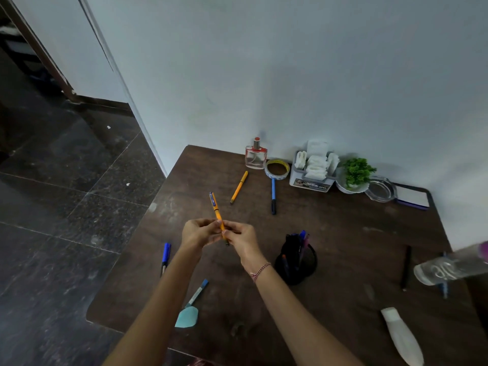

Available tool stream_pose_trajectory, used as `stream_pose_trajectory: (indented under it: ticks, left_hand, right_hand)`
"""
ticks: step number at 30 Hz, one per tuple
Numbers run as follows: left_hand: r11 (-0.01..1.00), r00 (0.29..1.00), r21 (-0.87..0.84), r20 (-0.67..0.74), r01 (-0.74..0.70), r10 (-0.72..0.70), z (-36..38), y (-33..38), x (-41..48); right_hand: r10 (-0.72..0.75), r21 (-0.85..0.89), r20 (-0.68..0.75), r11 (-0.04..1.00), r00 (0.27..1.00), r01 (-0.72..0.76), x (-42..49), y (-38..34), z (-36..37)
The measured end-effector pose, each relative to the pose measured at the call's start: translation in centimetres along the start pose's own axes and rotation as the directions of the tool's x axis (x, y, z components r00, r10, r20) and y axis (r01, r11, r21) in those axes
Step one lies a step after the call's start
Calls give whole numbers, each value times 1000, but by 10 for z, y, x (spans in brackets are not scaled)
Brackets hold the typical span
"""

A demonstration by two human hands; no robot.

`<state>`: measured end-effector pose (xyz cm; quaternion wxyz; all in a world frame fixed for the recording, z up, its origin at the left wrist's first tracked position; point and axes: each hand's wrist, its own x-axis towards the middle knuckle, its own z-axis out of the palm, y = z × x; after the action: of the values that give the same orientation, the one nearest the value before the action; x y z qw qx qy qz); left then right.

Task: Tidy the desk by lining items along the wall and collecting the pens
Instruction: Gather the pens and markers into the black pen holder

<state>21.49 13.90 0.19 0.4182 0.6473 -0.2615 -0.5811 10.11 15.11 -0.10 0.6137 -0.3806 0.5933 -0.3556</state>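
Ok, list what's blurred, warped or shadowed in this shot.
Head view: dim, even light; a soft shadow falls on the wall above the perfume bottle; the clear bottle at the right edge is smeared; the wall corner bows slightly from the wide lens; the held orange pen is sharp.
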Motion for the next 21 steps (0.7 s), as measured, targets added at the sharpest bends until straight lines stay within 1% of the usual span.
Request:
stream_pose_trajectory:
  ticks: [3, 5, 7, 8, 10, 13, 16, 18, 21]
  left_hand:
    - [994, 996, 67, -8, -88, 89, 19, 0, -15]
    - [971, 982, 162, -42, -174, 183, 29, 2, -22]
    - [906, 947, 314, -58, -283, 316, 41, 4, -28]
    - [869, 926, 367, -44, -334, 374, 47, 6, -31]
    - [812, 894, 419, 0, -407, 448, 61, 11, -40]
    - [720, 856, 516, 55, -465, 514, 83, 16, -53]
    - [622, 822, 599, 111, -504, 559, 104, 16, -68]
    - [587, 818, 628, 145, -511, 556, 115, 12, -74]
    - [562, 814, 633, 199, -532, 545, 127, 5, -80]
  right_hand:
    - [-71, -89, -53, 994, 996, 66, -13, -4, -17]
    - [-131, -171, -66, 978, 989, 118, -18, -9, -27]
    - [-211, -256, -93, 950, 973, 182, -25, -16, -40]
    - [-256, -293, -114, 932, 960, 213, -27, -21, -48]
    - [-340, -356, -135, 893, 931, 275, -32, -30, -65]
    - [-439, -431, -189, 841, 878, 327, -39, -44, -91]
    - [-513, -453, -249, 811, 821, 370, -48, -55, -116]
    - [-533, -447, -268, 807, 803, 386, -55, -59, -131]
    - [-562, -415, -272, 801, 782, 431, -64, -60, -149]
